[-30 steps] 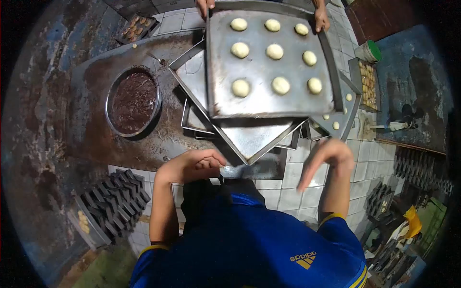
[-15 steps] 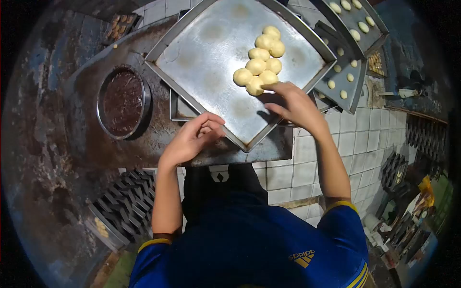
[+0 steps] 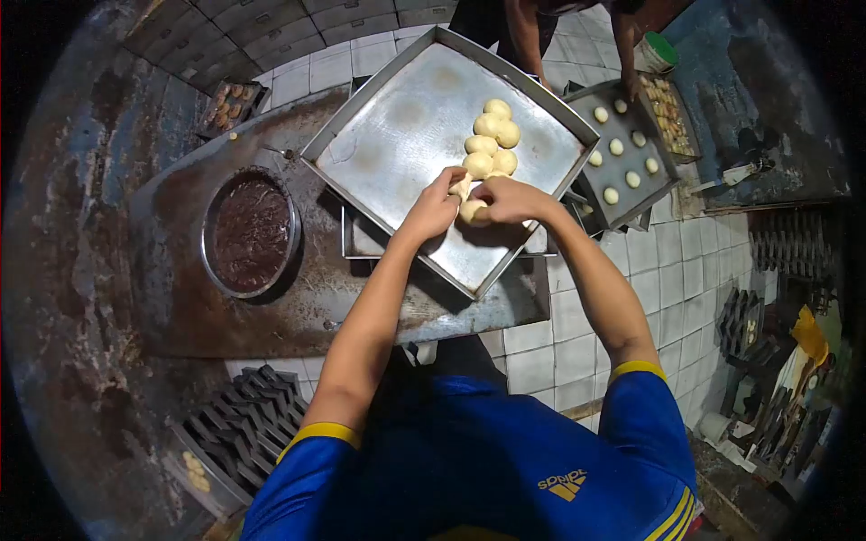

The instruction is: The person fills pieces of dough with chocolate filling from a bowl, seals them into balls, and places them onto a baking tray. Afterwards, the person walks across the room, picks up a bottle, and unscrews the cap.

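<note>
Right hand: its fingers [image 3: 487,200] curl round a smooth, pale-yellow dough ball [image 3: 473,214], pinching it; the right hand [image 3: 511,199] is low over the tray.
Left hand: the left hand [image 3: 433,209] has its fingertips against a stretched piece of pale dough [image 3: 461,187] — whether they pinch it, I cannot tell.
Dough cluster: round, pale-yellow dough balls [image 3: 479,164] lie touching one another, just beyond both hands, in the tray's right half.
Tray: a square, grey metal tray [image 3: 379,171] with raised walls, set cornerwise above other trays on a stained, brown-grey table [image 3: 171,270].
Bowl: a round, silvery metal bowl [image 3: 206,236] of dark-brown paste [image 3: 251,230], left of the tray.
Writing: "adidas" [image 3: 563,484] in yellow, upside down with its barred logo, on a blue shirt [image 3: 433,442] with yellow trim.
Far side: another person's hand [image 3: 631,86] at a grey tray [image 3: 622,164] of spaced dough balls.
</note>
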Tool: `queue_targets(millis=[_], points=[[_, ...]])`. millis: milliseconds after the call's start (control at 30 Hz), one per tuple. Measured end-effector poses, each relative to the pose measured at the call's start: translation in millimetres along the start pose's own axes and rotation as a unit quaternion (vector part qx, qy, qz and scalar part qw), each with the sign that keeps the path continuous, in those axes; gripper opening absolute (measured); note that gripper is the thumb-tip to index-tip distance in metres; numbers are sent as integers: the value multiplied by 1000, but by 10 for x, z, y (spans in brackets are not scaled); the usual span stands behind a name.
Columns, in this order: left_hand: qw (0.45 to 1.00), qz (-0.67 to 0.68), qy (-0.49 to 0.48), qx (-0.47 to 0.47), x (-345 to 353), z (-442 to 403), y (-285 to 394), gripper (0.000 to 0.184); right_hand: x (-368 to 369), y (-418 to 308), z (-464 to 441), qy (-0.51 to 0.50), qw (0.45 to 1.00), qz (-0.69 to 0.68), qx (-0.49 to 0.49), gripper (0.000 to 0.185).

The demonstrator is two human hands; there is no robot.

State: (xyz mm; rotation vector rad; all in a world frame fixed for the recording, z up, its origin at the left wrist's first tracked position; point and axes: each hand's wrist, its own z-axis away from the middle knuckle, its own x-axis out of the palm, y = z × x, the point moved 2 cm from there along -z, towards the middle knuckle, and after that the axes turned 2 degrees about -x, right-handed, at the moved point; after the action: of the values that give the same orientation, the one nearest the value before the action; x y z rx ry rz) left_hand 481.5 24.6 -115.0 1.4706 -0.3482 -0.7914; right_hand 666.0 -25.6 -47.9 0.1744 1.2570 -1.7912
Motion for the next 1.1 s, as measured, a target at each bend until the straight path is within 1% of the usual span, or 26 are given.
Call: queue_targets(millis=[33,67,100,133,167,200,233,267,300,333,400,467,533,567,600,667,700,733,800,867,900,933,967,1000,1067,1100], points=[[998,59,10,9,-48,41,89,45,34,-43,64,-55,993,-100,-38,39],[988,135,13,-75,-95,130,131,37,128,-40,97,-89,963,-234,-102,34],[963,250,17,-98,-161,217,158,37,128,-318,260,-28,950,-285,-125,33],[924,364,21,-120,-233,335,165,41,138,-663,451,30,931,-333,-148,32],[904,416,-22,-98,-366,571,437,54,203,-893,505,87,922,-347,-150,35],[903,422,2,-80,-467,776,632,58,289,-1096,503,143,908,-363,-151,38],[922,381,50,-40,-576,946,772,58,371,-1273,462,240,930,-245,-133,35],[937,336,98,1,-691,1091,862,58,525,-1417,363,303,912,-250,-122,30],[944,289,160,22,-830,1200,879,59,668,-1637,250,339,889,-281,-123,30],[935,269,228,37,-973,1334,1027,59,811,-1872,147,372,866,-311,-123,30],[921,210,327,25,-1347,1530,957,59,1010,-2305,-37,373,869,-296,-137,29],[912,205,352,46,-1725,1787,1010,58,1135,-2730,-195,368,858,-292,-208,29],[906,161,387,65,-2067,2040,994,57,1270,-3196,-398,348,807,-412,-240,27],[891,140,416,116,-2191,2092,922,55,1400,-3303,-608,399,819,-358,-202,25],[885,123,430,131,-2321,2178,888,55,1451,-3560,-705,425,805,-374,-177,21],[901,223,362,87,-2632,2358,763,57,1545,-3823,-948,459,791,-360,-182,18],[876,342,333,71,-2736,2423,693,59,1603,-3954,-1064,452,770,-405,-198,18],[832,457,312,50,-2839,2492,630,61,1663,-4053,-1147,447,770,-406,-206,18],[804,499,314,80,-3007,2671,690,53,1741,-4164,-1275,417,755,-451,-231,19],[894,340,269,114,-3269,2845,757,42,1769,-4328,-1379,417,758,-439,-241,22],[879,358,295,113,-3319,2870,687,36,1777,-4410,-1403,417,773,-420,-229,22],[873,346,324,115,-3403,2904,621,37,1785,-4470,-1420,417,786,-401,-216,23],[863,354,346,103,-3434,2948,573,41,1787,-4514,-1438,413,808,-367,-204,27],[852,362,367,92,-3484,2990,583,44,1779,-4546,-1441,408,812,-366,-201,27],[808,422,405,70,-3554,3060,436,50,1772,-4631,-1457,312,843,-400,-177,32],[797,505,330,40,-3643,3085,430,52,1745,-4739,-1422,281,864,-375,-183,35]])
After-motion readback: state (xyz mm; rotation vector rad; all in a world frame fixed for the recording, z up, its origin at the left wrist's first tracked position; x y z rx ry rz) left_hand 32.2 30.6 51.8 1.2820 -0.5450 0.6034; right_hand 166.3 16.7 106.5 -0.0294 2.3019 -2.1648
